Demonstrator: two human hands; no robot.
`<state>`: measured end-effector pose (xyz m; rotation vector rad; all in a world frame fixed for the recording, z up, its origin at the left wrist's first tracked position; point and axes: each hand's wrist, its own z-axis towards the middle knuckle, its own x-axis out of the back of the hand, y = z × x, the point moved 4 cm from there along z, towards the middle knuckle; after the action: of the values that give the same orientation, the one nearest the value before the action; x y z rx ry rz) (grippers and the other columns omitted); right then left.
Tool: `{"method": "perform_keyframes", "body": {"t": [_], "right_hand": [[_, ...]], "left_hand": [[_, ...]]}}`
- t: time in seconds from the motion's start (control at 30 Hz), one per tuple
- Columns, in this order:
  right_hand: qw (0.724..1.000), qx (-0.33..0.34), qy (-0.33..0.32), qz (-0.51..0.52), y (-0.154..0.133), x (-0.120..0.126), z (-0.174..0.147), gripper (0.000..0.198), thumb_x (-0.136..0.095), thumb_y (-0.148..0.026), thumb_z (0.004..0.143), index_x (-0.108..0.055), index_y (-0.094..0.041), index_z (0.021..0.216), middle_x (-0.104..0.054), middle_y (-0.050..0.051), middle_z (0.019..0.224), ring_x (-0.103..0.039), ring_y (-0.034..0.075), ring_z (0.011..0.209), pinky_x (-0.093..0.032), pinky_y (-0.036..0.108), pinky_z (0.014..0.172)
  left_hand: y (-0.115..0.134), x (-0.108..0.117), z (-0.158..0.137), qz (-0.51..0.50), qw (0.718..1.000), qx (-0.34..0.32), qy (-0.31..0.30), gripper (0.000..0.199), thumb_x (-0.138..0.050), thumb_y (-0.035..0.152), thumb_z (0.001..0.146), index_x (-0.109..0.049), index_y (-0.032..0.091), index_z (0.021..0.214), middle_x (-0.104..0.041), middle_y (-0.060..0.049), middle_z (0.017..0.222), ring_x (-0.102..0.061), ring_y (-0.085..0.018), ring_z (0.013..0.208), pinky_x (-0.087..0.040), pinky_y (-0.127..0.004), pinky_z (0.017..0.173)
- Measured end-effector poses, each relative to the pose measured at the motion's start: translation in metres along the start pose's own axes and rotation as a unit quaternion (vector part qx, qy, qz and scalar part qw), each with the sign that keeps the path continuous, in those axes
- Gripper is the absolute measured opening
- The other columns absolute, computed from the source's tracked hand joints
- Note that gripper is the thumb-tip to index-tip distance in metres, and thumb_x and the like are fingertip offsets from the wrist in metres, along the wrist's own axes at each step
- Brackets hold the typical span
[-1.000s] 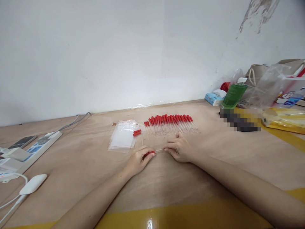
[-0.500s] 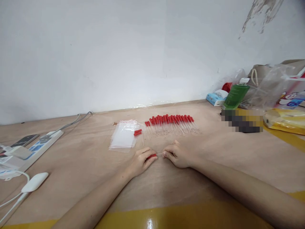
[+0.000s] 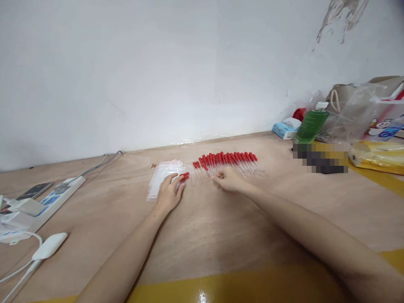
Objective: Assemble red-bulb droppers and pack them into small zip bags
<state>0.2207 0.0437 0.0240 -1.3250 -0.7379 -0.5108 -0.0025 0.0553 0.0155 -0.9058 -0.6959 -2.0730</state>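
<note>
A row of glass droppers with red rubber bulbs (image 3: 229, 158) lies across the far middle of the table. At the row's near edge my right hand (image 3: 229, 179) is closed, its fingertips pinching the thin glass end of a dropper (image 3: 204, 166) whose red bulb points away to the left. Over the right side of a stack of clear zip bags (image 3: 154, 184) reaches my left hand (image 3: 169, 193), fingers spread and curved. Its fingertips are at a pair of red rubber bulbs (image 3: 184, 175); whether they touch them I cannot tell. A thin glass tube (image 3: 191, 184) lies just right of these bulbs.
On the left lie a white power strip (image 3: 59, 198), a phone (image 3: 34, 190) and a white plug-like piece with cables (image 3: 50, 246). At the right stand a green bottle (image 3: 311, 126), a tissue pack (image 3: 285, 129) and plastic bags (image 3: 356, 109). A wall closes the back.
Both hands have moved away from me and apart. My left hand has let go of the dropper's red bulb and gone to the loose bulbs; my right hand has carried the dropper to the row.
</note>
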Motion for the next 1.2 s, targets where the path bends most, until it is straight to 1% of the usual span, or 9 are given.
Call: {"method": "perform_keyframes", "body": {"t": [0.13, 0.23, 0.33, 0.5, 0.67, 0.87, 0.97, 1.07, 1.2], "right_hand": [[0.988, -0.036, 0.107, -0.105, -0.019, -0.01, 0.029, 0.028, -0.047, -0.033, 0.078, -0.059, -0.019, 0.057, -0.064, 0.004, 0.068, -0.059, 0.018, 0.07, -0.037, 0.028, 0.064], [0.978, -0.068, 0.125, -0.152, -0.026, -0.02, 0.044, 0.026, -0.044, -0.031, 0.079, -0.063, -0.019, 0.065, -0.066, 0.006, 0.075, -0.059, 0.02, 0.077, -0.034, 0.034, 0.074], [0.972, -0.09, 0.127, -0.178, -0.026, -0.027, 0.05, 0.026, -0.044, -0.033, 0.078, -0.063, -0.018, 0.071, -0.066, 0.008, 0.078, -0.06, 0.022, 0.079, -0.031, 0.038, 0.078], [0.967, -0.053, 0.164, -0.186, -0.033, -0.032, 0.042, 0.029, -0.041, -0.038, 0.081, -0.061, -0.017, 0.08, -0.066, 0.008, 0.077, -0.059, 0.021, 0.076, -0.027, 0.039, 0.079], [0.974, 0.012, 0.11, -0.199, -0.052, -0.048, 0.03, 0.028, -0.046, -0.04, 0.079, -0.061, -0.018, 0.072, -0.066, 0.007, 0.076, -0.059, 0.021, 0.075, -0.026, 0.04, 0.082], [0.97, -0.019, 0.055, -0.235, -0.06, -0.056, 0.025, 0.024, -0.046, -0.031, 0.08, -0.063, -0.015, 0.078, -0.066, 0.012, 0.082, -0.06, 0.023, 0.077, -0.027, 0.043, 0.084], [0.97, -0.028, 0.042, -0.239, -0.061, -0.055, 0.022, 0.02, -0.048, -0.027, 0.078, -0.063, -0.014, 0.077, -0.066, 0.013, 0.081, -0.06, 0.024, 0.077, -0.028, 0.044, 0.084], [0.969, -0.025, 0.03, -0.242, -0.059, -0.051, 0.012, 0.02, -0.047, -0.027, 0.079, -0.061, -0.012, 0.078, -0.066, 0.014, 0.081, -0.06, 0.025, 0.078, -0.029, 0.044, 0.083], [0.972, 0.005, 0.031, -0.234, -0.041, -0.034, -0.012, 0.023, -0.038, -0.023, 0.084, -0.054, -0.009, 0.093, -0.063, 0.016, 0.088, -0.058, 0.023, 0.079, -0.037, 0.036, 0.076]], "left_hand": [[-0.003, -0.007, -0.002, 0.0, 1.0, 0.016, -0.018, 0.027, -0.046, 0.024, 0.083, -0.058, 0.019, 0.106, -0.054, -0.007, 0.095, -0.054, -0.02, 0.087, -0.045, -0.034, 0.079], [0.0, -0.007, -0.002, 0.015, 0.999, 0.018, -0.025, 0.03, -0.047, 0.023, 0.081, -0.055, 0.021, 0.111, -0.052, -0.005, 0.091, -0.054, -0.019, 0.082, -0.046, -0.032, 0.075], [0.001, -0.005, -0.002, 0.02, 0.999, 0.019, -0.02, 0.026, -0.048, 0.024, 0.081, -0.058, 0.021, 0.104, -0.051, -0.005, 0.09, -0.053, -0.019, 0.082, -0.046, -0.032, 0.074], [0.005, -0.003, -0.001, -0.006, 1.0, 0.017, -0.014, 0.017, -0.046, 0.022, 0.082, -0.059, 0.02, 0.093, -0.053, -0.006, 0.097, -0.054, -0.02, 0.088, -0.045, -0.032, 0.076], [0.006, -0.003, 0.0, -0.014, 0.999, 0.019, -0.042, 0.015, -0.042, 0.018, 0.083, -0.056, 0.02, 0.089, -0.06, -0.004, 0.086, -0.056, -0.02, 0.08, -0.044, -0.031, 0.069], [0.004, -0.007, -0.002, -0.029, 0.999, 0.002, -0.017, 0.021, -0.043, 0.017, 0.082, -0.058, 0.018, 0.097, -0.054, -0.005, 0.084, -0.055, -0.018, 0.076, -0.045, -0.029, 0.068], [0.004, -0.006, -0.003, -0.038, 0.999, -0.001, -0.008, 0.022, -0.043, 0.014, 0.08, -0.059, 0.018, 0.095, -0.051, -0.004, 0.082, -0.054, -0.017, 0.074, -0.046, -0.028, 0.068], [0.008, 0.0, -0.003, -0.038, 0.999, -0.011, 0.023, 0.02, -0.043, 0.012, 0.079, -0.057, 0.017, 0.093, -0.052, -0.006, 0.087, -0.053, -0.019, 0.082, -0.045, -0.03, 0.074], [0.023, 0.008, -0.004, -0.059, 0.997, -0.026, 0.036, 0.014, -0.044, 0.015, 0.081, -0.053, 0.017, 0.09, -0.056, -0.006, 0.09, -0.053, -0.02, 0.087, -0.044, -0.033, 0.078]]}}
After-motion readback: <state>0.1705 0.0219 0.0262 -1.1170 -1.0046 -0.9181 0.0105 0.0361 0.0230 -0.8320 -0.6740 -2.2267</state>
